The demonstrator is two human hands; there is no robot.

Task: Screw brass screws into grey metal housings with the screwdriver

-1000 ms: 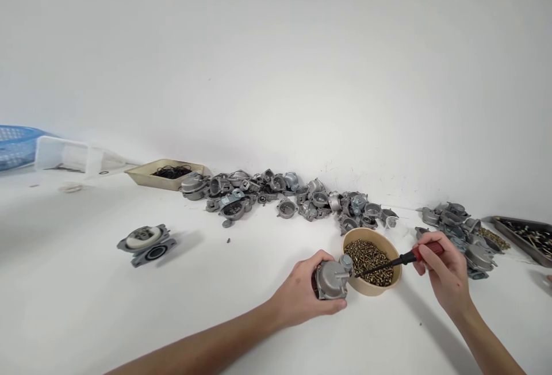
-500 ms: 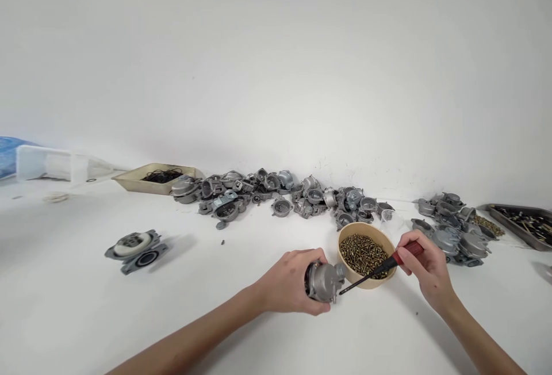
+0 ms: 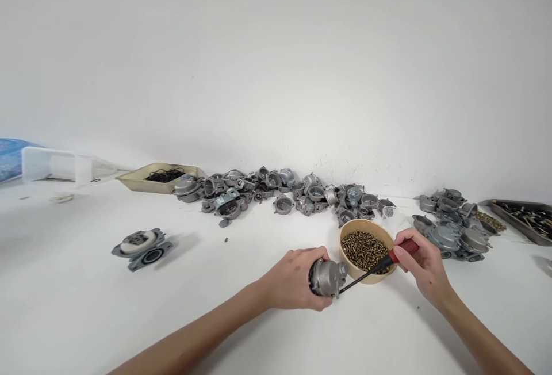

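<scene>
Metal housing (image 3: 328, 279): clasped tightly in the left grip (image 3: 295, 280).
Red-and-black screwdriver (image 3: 383, 264): held in the right grip (image 3: 425, 263), tip at the housing's edge.
Tan tub (image 3: 359, 278) of brassy screws (image 3: 363, 250): on the white surface (image 3: 241, 335), between both grips and slightly beyond.
Grey castings (image 3: 230, 209): heaped farther beyond both grips.

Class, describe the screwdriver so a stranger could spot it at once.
On the white table, find the round tan bowl of brassy screws. Just right of it, the right hand holds the screwdriver, whose red handle stands out from the grey metal parts.
</scene>
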